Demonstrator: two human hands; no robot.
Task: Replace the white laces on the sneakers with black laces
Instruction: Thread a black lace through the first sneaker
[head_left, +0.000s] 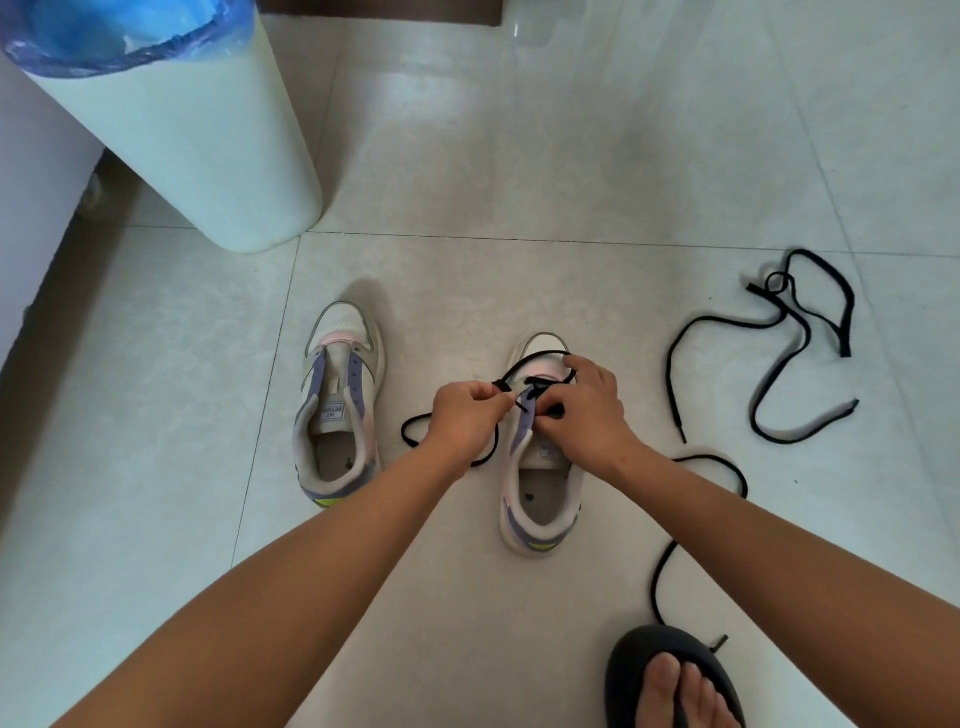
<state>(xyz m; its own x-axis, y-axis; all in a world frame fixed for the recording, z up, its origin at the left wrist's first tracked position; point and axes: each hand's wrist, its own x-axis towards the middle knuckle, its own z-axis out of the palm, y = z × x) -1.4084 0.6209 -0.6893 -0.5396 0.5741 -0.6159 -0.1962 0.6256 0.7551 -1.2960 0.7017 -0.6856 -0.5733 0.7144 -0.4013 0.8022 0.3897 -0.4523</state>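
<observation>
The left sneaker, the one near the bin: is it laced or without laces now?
Without laces. The left sneaker shows bare eyelets and an open tongue, with no lace of either colour; a spare black lace lies on the floor.

Both bare forearms reach forward and downward from the bottom of the view, converging toward the middle, with the wrists close together. The left hand (460, 421) shows its back to the camera, its fingers curled and its thumb and forefinger pinching a black lace (415, 434). The right hand (584, 410) lies just beside it, knuckles up, fingers bent downward and gripping the same lace over the shoe (537, 499); a bare right foot (680, 693) in a dark sandal shows at the lower right edge.
</observation>
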